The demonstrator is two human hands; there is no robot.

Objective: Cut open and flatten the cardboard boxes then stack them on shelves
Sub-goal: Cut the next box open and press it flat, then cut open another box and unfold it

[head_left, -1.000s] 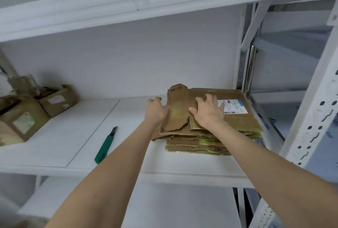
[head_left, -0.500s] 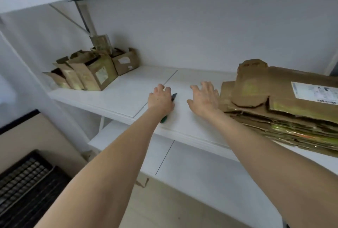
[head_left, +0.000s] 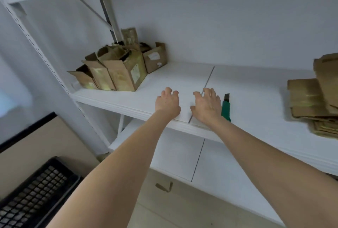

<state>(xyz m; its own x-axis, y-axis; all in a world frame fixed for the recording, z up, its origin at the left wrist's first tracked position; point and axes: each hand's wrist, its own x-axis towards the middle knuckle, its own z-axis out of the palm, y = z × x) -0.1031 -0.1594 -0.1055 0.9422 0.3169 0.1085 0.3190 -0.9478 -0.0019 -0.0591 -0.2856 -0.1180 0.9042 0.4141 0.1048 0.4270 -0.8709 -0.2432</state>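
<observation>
The stack of flattened brown cardboard (head_left: 307, 100) is running off the right edge, its far side unseen. The right hand (head_left: 207, 106) is overlapping the green-handled utility knife's (head_left: 226, 108) lower edge. The black lattice plastic crate (head_left: 36, 196) is being cropped at bottom left. Labels on the open brown cardboard boxes (head_left: 118, 74) are blurring beyond reading.

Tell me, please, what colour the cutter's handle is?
The cutter's handle is green; the head view shows it.

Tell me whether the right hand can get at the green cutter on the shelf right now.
Probably yes: the right hand is right beside the green cutter on the shelf, and nothing lies between them.
</observation>
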